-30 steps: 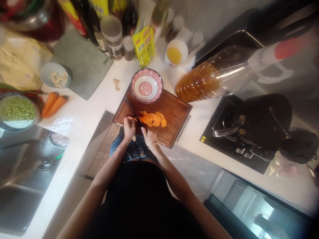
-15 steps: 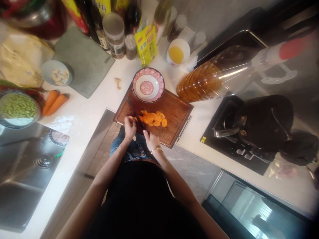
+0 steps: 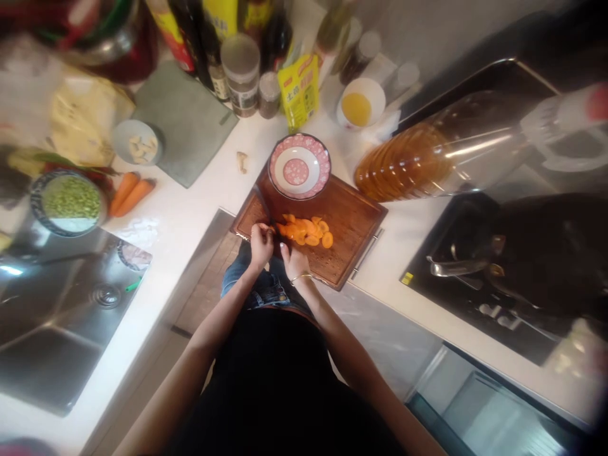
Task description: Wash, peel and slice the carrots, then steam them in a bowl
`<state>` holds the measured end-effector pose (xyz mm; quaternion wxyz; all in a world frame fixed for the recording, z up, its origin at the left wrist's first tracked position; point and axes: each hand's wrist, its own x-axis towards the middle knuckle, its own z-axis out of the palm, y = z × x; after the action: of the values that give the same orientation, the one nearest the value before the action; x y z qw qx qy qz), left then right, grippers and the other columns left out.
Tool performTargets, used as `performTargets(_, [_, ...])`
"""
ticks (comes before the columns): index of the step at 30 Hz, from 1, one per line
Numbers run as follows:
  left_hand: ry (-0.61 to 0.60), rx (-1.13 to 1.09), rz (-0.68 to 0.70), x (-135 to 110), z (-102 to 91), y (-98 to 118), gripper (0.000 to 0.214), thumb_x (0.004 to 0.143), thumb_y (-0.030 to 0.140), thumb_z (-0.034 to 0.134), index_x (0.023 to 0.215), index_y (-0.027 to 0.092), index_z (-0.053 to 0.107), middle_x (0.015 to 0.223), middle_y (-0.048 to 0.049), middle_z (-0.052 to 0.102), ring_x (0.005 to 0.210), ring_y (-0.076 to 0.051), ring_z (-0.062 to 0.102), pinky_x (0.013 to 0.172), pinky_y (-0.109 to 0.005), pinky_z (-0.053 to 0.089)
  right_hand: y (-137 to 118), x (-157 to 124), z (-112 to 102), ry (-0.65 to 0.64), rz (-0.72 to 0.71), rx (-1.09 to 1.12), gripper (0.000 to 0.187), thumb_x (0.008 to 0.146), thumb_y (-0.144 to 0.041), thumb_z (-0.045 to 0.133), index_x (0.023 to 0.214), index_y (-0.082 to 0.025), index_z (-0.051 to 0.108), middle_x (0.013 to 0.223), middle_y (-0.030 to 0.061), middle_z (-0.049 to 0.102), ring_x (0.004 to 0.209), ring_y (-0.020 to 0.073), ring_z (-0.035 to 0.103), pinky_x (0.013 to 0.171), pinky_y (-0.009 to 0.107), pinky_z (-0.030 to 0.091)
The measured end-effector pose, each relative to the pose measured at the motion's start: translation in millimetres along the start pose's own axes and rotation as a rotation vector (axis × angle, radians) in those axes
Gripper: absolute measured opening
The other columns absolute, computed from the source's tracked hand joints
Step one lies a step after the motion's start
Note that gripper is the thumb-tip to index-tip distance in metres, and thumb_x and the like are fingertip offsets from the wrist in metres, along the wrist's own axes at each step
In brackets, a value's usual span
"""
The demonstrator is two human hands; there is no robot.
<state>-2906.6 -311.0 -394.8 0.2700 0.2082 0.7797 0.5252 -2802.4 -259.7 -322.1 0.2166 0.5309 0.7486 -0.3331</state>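
A brown wooden cutting board point(image 3: 354, 218) lies on the white counter with a heap of orange carrot slices point(image 3: 308, 231) near its middle. My left hand point(image 3: 261, 242) is closed in a pinch on the uncut carrot end point(image 3: 274, 228) at the left of the heap. My right hand point(image 3: 294, 259), with a thin bracelet at the wrist, is closed just beside it at the board's near edge, on the handle of a dark knife whose blade hardly shows now. An empty pink-and-white patterned bowl point(image 3: 299, 168) rests on the board's far corner.
A large oil bottle point(image 3: 408, 161) lies right of the board, beside a stove with a dark wok point(image 3: 527, 253). Two whole carrots point(image 3: 130, 193), a bowl of green beans point(image 3: 71, 199), a garlic dish point(image 3: 137, 142) and a steel sink point(image 3: 57, 304) are left. Jars and sauce bottles point(image 3: 242, 69) line the back.
Half a second ago the dark knife blade stood out slanting across the board's left part; now it is down between my hands. My head has turned, shifting the whole scene rightward.
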Motion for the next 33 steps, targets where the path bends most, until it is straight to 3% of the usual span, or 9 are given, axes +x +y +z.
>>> performTargets(8, [-0.055,0.094,0.119,11.2,4.1,7.8,0.008,0.090,0.023,0.057,0.090,0.022,0.049,0.089,-0.0073,0.059,0.085,-0.022,0.061,0.082,-0.040,0.052,27.0,-6.1,6.5,0.181,-0.089,0.300,0.089,0.095,-0.071,0.003,0.079,-0.017,0.071,0.069,0.0143,0.071,0.072,0.0261,0.071,0.070,0.033,0.049])
performTargets(13, [-0.165,0.082,0.136,25.0,-14.2,19.6,0.010,0.091,0.027,0.058,0.096,0.021,0.052,0.090,-0.0063,0.061,0.078,-0.019,0.061,0.076,-0.036,0.053,49.0,-26.2,-17.2,0.279,-0.097,0.292,0.087,0.094,-0.075,0.007,0.085,-0.016,0.071,0.073,0.0139,0.073,0.069,0.0236,0.069,0.064,0.030,0.045])
performTargets(15, [-0.075,0.088,0.149,28.4,-33.7,29.6,0.013,0.095,0.032,0.055,0.100,0.020,0.053,0.095,-0.0075,0.062,0.085,-0.019,0.062,0.080,-0.036,0.053,55.1,-31.7,-28.6,0.296,-0.070,0.150,0.078,0.094,-0.075,0.021,0.094,-0.017,0.073,0.077,0.0133,0.075,0.072,0.0242,0.070,0.064,0.030,0.044])
performTargets(18, [0.190,0.146,0.221,35.8,-61.1,52.6,0.019,0.098,0.038,0.051,0.101,0.020,0.053,0.097,-0.0065,0.058,0.092,-0.020,0.059,0.089,-0.037,0.049,60.4,-36.5,-42.0,0.290,-0.011,-0.052,0.063,0.091,-0.073,0.045,0.110,-0.020,0.074,0.080,0.0112,0.076,0.075,0.0254,0.071,0.065,0.029,0.042])
performTargets(19, [0.208,0.178,0.272,38.8,-65.9,61.7,0.021,0.097,0.040,0.053,0.102,0.020,0.053,0.098,-0.0065,0.058,0.093,-0.020,0.059,0.090,-0.037,0.048,61.6,-37.0,-45.0,0.288,0.004,-0.095,0.061,0.089,-0.072,0.051,0.114,-0.022,0.074,0.082,0.0108,0.077,0.077,0.0257,0.072,0.065,0.028,0.042])
performTargets(21, [0.082,0.270,0.406,43.5,-65.7,79.6,0.030,0.090,0.046,0.063,0.103,0.020,0.054,0.098,-0.0062,0.059,0.093,-0.022,0.058,0.089,-0.038,0.046,63.7,-36.9,-49.0,0.283,0.012,-0.142,0.059,0.086,-0.072,0.057,0.116,-0.025,0.074,0.084,0.0101,0.078,0.080,0.0259,0.072,0.065,0.027,0.040])
performTargets(24, [-0.332,0.479,0.585,45.1,-46.2,98.5,0.045,0.077,0.054,0.076,0.100,0.022,0.056,0.085,-0.0036,0.061,0.088,-0.026,0.058,0.090,-0.042,0.042,66.8,-36.5,-51.9,0.277,-0.024,-0.144,0.056,0.086,-0.071,0.058,0.114,-0.026,0.075,0.088,0.0087,0.078,0.082,0.0248,0.073,0.064,0.026,0.039])
performTargets(26, [-0.530,0.587,0.641,44.4,-29.5,102.0,0.048,0.074,0.057,0.078,0.098,0.022,0.056,0.081,-0.0038,0.062,0.085,-0.028,0.059,0.090,-0.044,0.039,69.3,-37.2,-53.6,0.293,-0.064,-0.116,0.054,0.087,-0.070,0.058,0.112,-0.026,0.075,0.092,0.0082,0.079,0.083,0.0233,0.073,0.064,0.025,0.039])
performTargets(33, [-0.665,0.597,0.609,50.9,6.4,88.1,0.036,0.080,0.052,0.073,0.093,0.023,0.055,0.072,-0.0026,0.063,0.081,-0.028,0.062,0.086,-0.041,0.038,76.4,-44.3,-55.2,0.259,-0.177,-0.082,0.046,0.090,-0.064,0.059,0.104,-0.024,0.076,0.096,0.0078,0.078,0.085,0.0216,0.071,0.065,0.025,0.040])
